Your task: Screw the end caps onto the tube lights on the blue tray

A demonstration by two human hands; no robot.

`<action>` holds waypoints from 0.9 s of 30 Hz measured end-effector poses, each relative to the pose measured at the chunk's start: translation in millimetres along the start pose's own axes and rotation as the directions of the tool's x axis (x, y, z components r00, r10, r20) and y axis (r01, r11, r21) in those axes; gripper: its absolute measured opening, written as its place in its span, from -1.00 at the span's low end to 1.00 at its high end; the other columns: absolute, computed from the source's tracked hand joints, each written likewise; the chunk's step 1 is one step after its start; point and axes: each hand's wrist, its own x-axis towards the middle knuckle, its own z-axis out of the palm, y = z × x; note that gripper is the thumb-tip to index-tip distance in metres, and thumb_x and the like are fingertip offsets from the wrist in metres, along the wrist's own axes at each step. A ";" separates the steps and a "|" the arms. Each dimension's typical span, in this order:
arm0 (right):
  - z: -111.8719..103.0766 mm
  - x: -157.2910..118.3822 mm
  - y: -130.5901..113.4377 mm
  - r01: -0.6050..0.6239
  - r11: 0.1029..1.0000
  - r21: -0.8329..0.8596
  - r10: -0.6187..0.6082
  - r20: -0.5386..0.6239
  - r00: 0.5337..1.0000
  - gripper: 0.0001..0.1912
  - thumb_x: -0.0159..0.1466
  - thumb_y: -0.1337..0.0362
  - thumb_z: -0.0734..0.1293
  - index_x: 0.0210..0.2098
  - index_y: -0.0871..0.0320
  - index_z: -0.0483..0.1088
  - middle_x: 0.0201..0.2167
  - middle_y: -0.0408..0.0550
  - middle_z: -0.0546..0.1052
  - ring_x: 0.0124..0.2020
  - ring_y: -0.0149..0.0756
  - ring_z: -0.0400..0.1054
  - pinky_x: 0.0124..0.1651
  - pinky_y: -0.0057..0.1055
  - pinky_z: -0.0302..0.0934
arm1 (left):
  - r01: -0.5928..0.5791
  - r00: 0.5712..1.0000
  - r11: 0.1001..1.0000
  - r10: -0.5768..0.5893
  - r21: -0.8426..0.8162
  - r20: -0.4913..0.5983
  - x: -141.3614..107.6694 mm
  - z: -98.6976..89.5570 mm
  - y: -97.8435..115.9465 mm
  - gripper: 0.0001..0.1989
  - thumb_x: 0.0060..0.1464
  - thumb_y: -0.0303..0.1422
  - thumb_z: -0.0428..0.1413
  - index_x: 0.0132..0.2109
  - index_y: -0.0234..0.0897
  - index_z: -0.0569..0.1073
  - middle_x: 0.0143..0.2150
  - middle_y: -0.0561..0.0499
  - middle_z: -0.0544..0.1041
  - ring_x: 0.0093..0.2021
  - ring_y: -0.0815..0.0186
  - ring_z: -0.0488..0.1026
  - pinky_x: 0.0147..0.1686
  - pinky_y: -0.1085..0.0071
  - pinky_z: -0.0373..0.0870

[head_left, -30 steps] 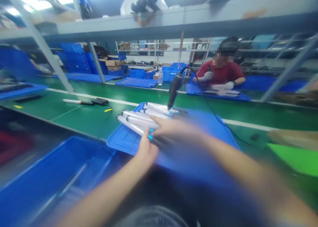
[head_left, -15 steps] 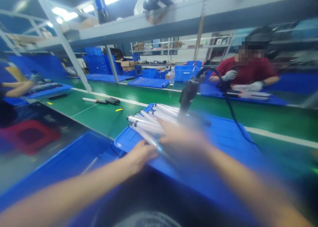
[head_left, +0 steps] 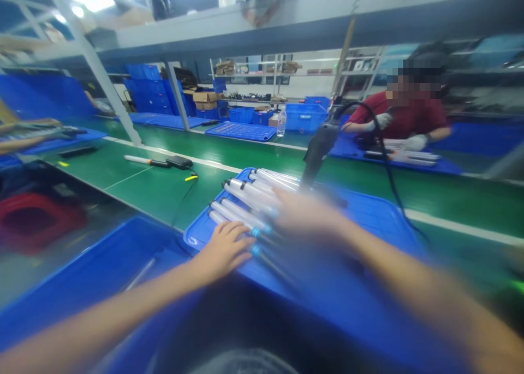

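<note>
White translucent tubes (head_left: pixel 249 194) with dark end caps and some light-blue bands lie side by side on a blue board (head_left: pixel 368 221). My left hand (head_left: pixel 223 251) rests at the near tubes, its fingers spread and open over them. Across the other end of the pile reaches my right hand (head_left: pixel 307 213), smeared by motion. Its fingers are hidden, so whether it grips any tube is unclear. Right behind it a dark power screwdriver (head_left: pixel 321 147) hangs on a black cord, its lower tip blurred near that hand.
A blue bin (head_left: pixel 123 254) stands at the lower left. On the green bench (head_left: pixel 213 158) lie a white-and-black wand (head_left: pixel 149 161) and a yellow tag (head_left: pixel 191 178). Opposite, a person in a red top (head_left: pixel 405 109) and white gloves handles similar tubes. A metal shelf (head_left: pixel 204 35) crosses overhead.
My left hand has opened from a closed grip on a near tube and spread its fingers. Several tubes have shifted in the pile. The camera view has turned slightly.
</note>
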 end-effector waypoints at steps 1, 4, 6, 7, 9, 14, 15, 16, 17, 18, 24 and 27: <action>1.3 -0.7 2.6 -0.005 1.000 0.008 0.005 -0.024 1.000 -0.08 0.31 0.06 0.39 0.55 0.08 0.01 0.30 0.26 0.47 0.11 0.08 0.52 0.01 -0.23 0.34 | -0.044 0.999 0.998 0.045 0.043 -0.012 4.2 1.8 -1.5 -0.67 0.39 -0.22 0.15 0.22 -0.10 0.54 0.28 -0.21 0.48 0.34 -0.05 0.34 0.31 -0.12 0.33; 3.5 -9.5 3.5 -0.020 0.999 0.033 0.023 -0.081 0.996 -0.14 0.38 0.01 0.33 0.55 0.07 -0.02 0.39 0.29 0.35 0.21 0.10 0.44 0.08 -0.21 0.31 | -0.097 0.989 0.981 0.113 0.170 -0.092 18.2 8.9 -5.8 -0.49 0.35 -0.14 0.20 0.36 -0.13 0.44 0.44 -0.30 0.33 0.43 -0.16 0.23 0.34 -0.17 0.29; 2.9 -17.9 0.2 -0.030 0.999 0.042 0.034 -0.092 0.995 -0.17 0.41 -0.03 0.29 0.55 0.06 -0.03 0.43 0.29 0.29 0.26 0.11 0.39 0.14 -0.17 0.29 | -0.152 0.980 0.962 0.176 0.227 -0.091 25.7 12.6 -9.3 -0.31 0.29 -0.05 0.24 0.45 -0.14 0.33 0.50 -0.34 0.23 0.48 -0.27 0.14 0.37 -0.27 0.19; 1.9 -21.8 -1.8 -0.038 0.998 0.043 0.042 -0.094 0.995 -0.19 0.43 -0.05 0.28 0.54 0.06 -0.02 0.44 0.28 0.28 0.28 0.12 0.37 0.16 -0.14 0.29 | -0.188 0.975 0.953 0.210 0.236 -0.072 28.1 13.9 -11.2 -0.26 0.28 -0.01 0.24 0.47 -0.16 0.30 0.51 -0.34 0.23 0.49 -0.28 0.13 0.38 -0.29 0.16; -1.0 -27.3 -4.6 -0.066 0.997 0.044 0.069 -0.093 0.993 -0.25 0.45 -0.09 0.24 0.51 0.06 0.08 0.43 0.26 0.30 0.30 0.16 0.35 0.20 -0.09 0.27 | -0.240 0.968 0.944 0.252 0.226 -0.024 29.7 15.7 -15.1 -0.26 0.31 0.03 0.19 0.48 -0.17 0.28 0.52 -0.33 0.22 0.49 -0.24 0.16 0.40 -0.26 0.13; -5.0 -26.0 -2.8 -0.073 0.994 0.081 0.079 -0.084 0.993 -0.33 0.46 -0.14 0.20 0.42 0.06 0.23 0.40 0.23 0.36 0.31 0.22 0.34 0.24 0.01 0.26 | -0.290 0.954 0.927 0.299 0.236 0.000 23.7 16.1 -18.5 -0.44 0.40 -0.10 0.10 0.44 -0.15 0.35 0.52 -0.26 0.26 0.47 -0.15 0.23 0.39 -0.16 0.14; -4.5 -23.9 -2.1 -0.064 0.994 0.089 0.071 -0.086 0.994 -0.32 0.46 -0.14 0.20 0.44 0.06 0.21 0.42 0.23 0.34 0.31 0.23 0.34 0.26 0.03 0.25 | -0.312 0.946 0.919 0.324 0.243 -0.012 23.0 15.7 -18.1 -0.48 0.41 -0.15 0.10 0.42 -0.14 0.37 0.50 -0.24 0.30 0.46 -0.12 0.24 0.40 -0.13 0.13; -3.8 -21.7 -1.6 -0.051 0.994 0.095 0.060 -0.088 0.994 -0.30 0.46 -0.14 0.21 0.46 0.07 0.18 0.44 0.24 0.31 0.33 0.23 0.33 0.28 0.05 0.24 | -0.334 0.936 0.910 0.350 0.246 -0.025 22.8 15.2 -17.5 -0.52 0.41 -0.20 0.10 0.40 -0.14 0.39 0.48 -0.22 0.33 0.45 -0.09 0.25 0.41 -0.10 0.11; -3.3 -19.7 -1.5 -0.036 0.994 0.100 0.045 -0.087 0.995 -0.27 0.46 -0.13 0.22 0.48 0.07 0.13 0.47 0.23 0.27 0.35 0.24 0.31 0.31 0.06 0.23 | -0.353 0.927 0.903 0.374 0.246 -0.041 23.0 14.9 -17.0 -0.54 0.41 -0.23 0.10 0.38 -0.13 0.41 0.46 -0.20 0.36 0.45 -0.06 0.25 0.42 -0.07 0.09; -3.2 -18.3 -1.8 -0.017 0.994 0.106 0.026 -0.081 0.996 -0.25 0.46 -0.12 0.22 0.51 0.06 0.07 0.50 0.22 0.22 0.37 0.23 0.29 0.33 0.07 0.22 | -0.368 0.918 0.897 0.392 0.246 -0.057 23.5 14.7 -16.4 -0.56 0.41 -0.26 0.10 0.37 -0.12 0.42 0.44 -0.19 0.38 0.44 -0.04 0.26 0.44 -0.05 0.06; -15.6 -24.8 -12.8 -0.093 0.993 0.072 0.098 -0.084 0.992 -0.37 0.47 -0.11 0.21 0.43 0.00 0.22 0.47 0.16 0.29 0.31 0.25 0.35 0.27 0.08 0.28 | -0.376 0.907 0.903 0.405 0.209 -0.115 26.5 14.0 -11.1 -0.62 0.40 -0.29 0.13 0.30 -0.10 0.48 0.34 -0.11 0.50 0.36 0.08 0.36 0.48 0.02 -0.02; -20.1 -29.4 -13.9 -0.118 0.992 0.036 0.121 -0.115 0.986 -0.42 0.48 -0.08 0.23 0.35 0.06 0.33 0.39 0.21 0.37 0.28 0.24 0.37 0.23 0.06 0.30 | -0.365 0.916 0.918 0.384 0.157 -0.114 27.9 10.5 -6.6 -0.69 0.40 -0.25 0.15 0.23 -0.07 0.52 0.27 -0.05 0.56 0.29 0.12 0.42 0.45 0.07 0.08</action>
